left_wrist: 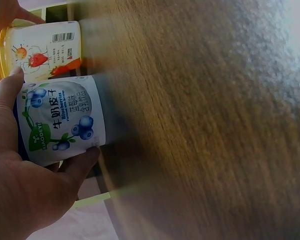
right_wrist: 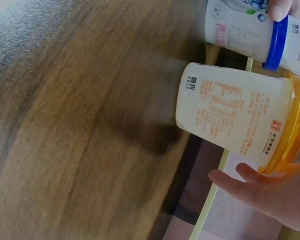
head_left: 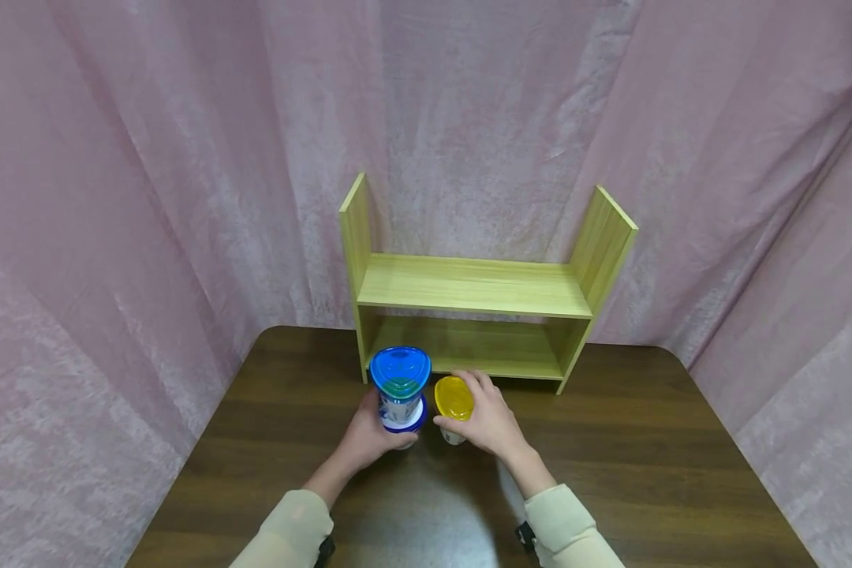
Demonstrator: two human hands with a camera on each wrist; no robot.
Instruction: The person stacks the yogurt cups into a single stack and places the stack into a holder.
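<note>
Two blueberry milk drink cups stand stacked in front of the shelf's left side. The upper cup (head_left: 401, 372) has a translucent blue lid. My left hand (head_left: 364, 436) grips the lower cup (left_wrist: 60, 120), fingers on its far side and thumb on its near side. Its blue rim (right_wrist: 277, 44) shows in the right wrist view. Just to the right, my right hand (head_left: 490, 420) holds a white cup (right_wrist: 230, 112) by its yellow lid (head_left: 454, 397), thumb near and fingers beyond. Strawberry and orange pictures mark this cup's side in the left wrist view.
A light wooden two-tier shelf (head_left: 472, 284) with raised side panels stands at the back of the dark brown table (head_left: 646, 457). The cups are close before its lower tier. Pink curtains (head_left: 184, 158) hang behind and on both sides.
</note>
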